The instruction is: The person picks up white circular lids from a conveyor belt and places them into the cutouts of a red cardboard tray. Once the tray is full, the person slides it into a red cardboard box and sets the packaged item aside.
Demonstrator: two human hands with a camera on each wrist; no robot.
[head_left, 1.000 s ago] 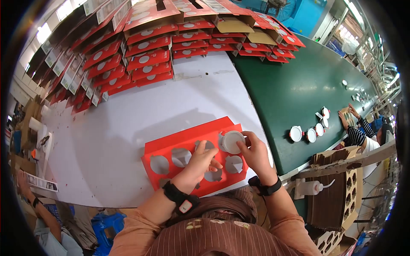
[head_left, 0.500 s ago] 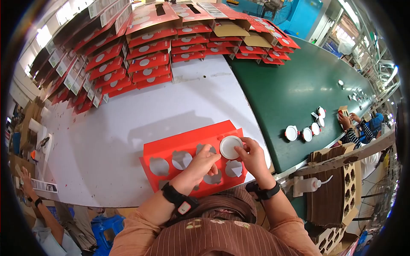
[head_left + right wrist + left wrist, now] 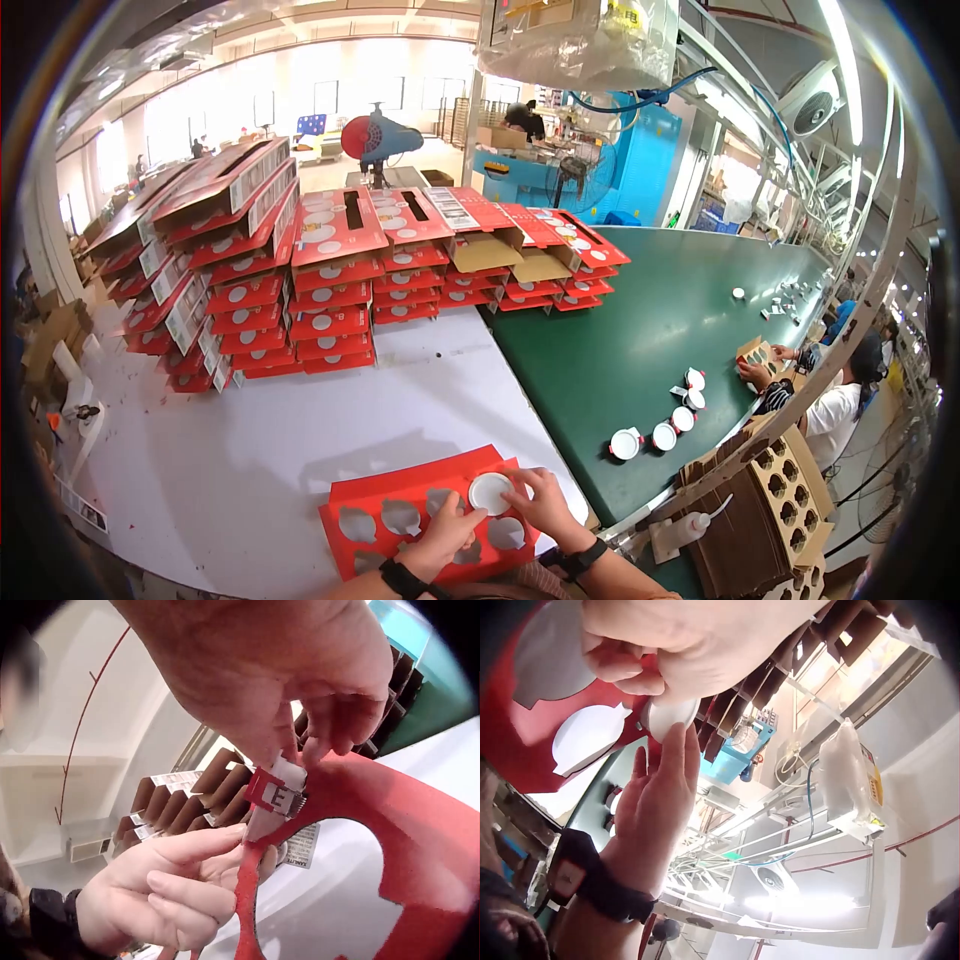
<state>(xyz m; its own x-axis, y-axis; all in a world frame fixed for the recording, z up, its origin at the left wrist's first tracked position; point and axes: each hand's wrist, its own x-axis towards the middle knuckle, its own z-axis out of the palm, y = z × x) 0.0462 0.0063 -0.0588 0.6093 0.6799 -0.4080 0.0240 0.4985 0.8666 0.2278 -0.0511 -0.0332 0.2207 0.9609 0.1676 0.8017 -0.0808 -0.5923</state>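
A red cardboard box (image 3: 430,473) with round cut-outs lies on the white table before me. At its far right cut-out sits a round white downlight (image 3: 491,492), its face up. My right hand (image 3: 548,505) pinches the downlight's right edge. From the left, my left hand (image 3: 447,535) pinches its near edge, other fingers loosely curled over the box. The right wrist view shows a red-and-white clip (image 3: 274,795) on the downlight's side, between the two hands. Part of its body is hidden by the card and fingers.
Stacks of red printed boxes (image 3: 330,270) stand at the table's back. On the right runs a green conveyor belt (image 3: 590,350) with several downlights (image 3: 625,443). Brown cardboard inserts (image 3: 720,530) and a squeeze bottle (image 3: 690,528) are at the near right. Another person (image 3: 845,410) works beyond.
The head view has tilted up, so box and hands appear lower. The downlight has gone from tilted in the right hand to flatter over its cut-out, and the left fingers have come to its edge.
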